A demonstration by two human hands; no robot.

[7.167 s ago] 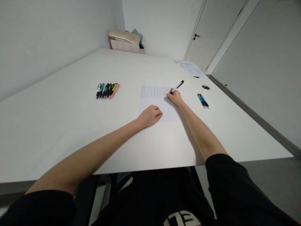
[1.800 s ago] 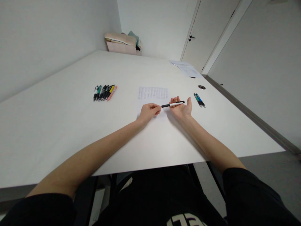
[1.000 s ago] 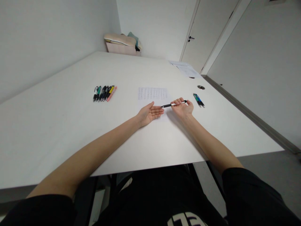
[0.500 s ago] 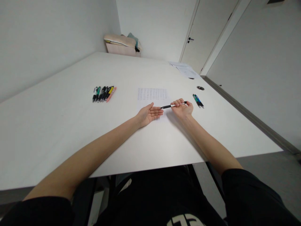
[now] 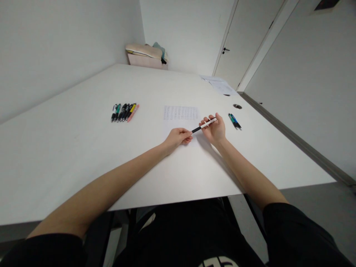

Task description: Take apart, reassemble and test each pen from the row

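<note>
A white and black pen (image 5: 204,124) slants above the sheet of paper, its black end low on the left and its white end up on the right. My left hand (image 5: 178,138) pinches the black end between thumb and fingers, palm turned down. Beneath the white end lies my right hand (image 5: 215,129), palm up, its fingers apart and loosely bent. The pen crosses over those fingers, and its upper end comes close to the thumb; whether they touch is hard to see. Printed rows fill the upper part of the paper (image 5: 180,112).
Several pens (image 5: 124,112) lie side by side on the left of the white table (image 5: 83,148). Two pens (image 5: 235,121), green and blue, rest to the right, near a round table insert (image 5: 237,106). Papers (image 5: 219,84) lie at the far right edge. A box with cloth (image 5: 146,55) stands beyond the table.
My left hand has gone from flat and open to pinching the pen's black end. The right hand's fingers have loosened from their grip, and the pen now tilts more steeply.
</note>
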